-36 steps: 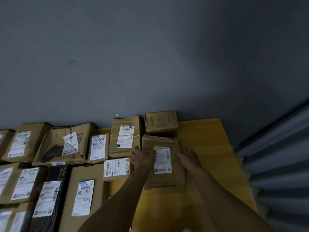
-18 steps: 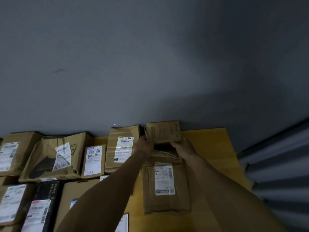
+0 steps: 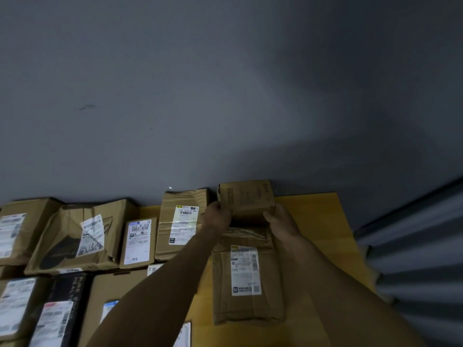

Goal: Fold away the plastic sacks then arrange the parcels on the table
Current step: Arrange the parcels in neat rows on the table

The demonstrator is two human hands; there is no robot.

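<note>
Change: we have left the flat parcel (image 3: pixel 246 279), lower centre of the frame; both grips are now on the small box (image 3: pixel 246 199) by the wall, centre right.
Left grip (image 3: pixel 216 216): curled round the box's left end.
Right grip (image 3: pixel 280 219): curled round its right end.
Meaning: we judge the flat parcel placed on the surface (image 3: pixel 315 221), with this box next to align.
Containers: the parcels are all closed, contents hidden.
</note>
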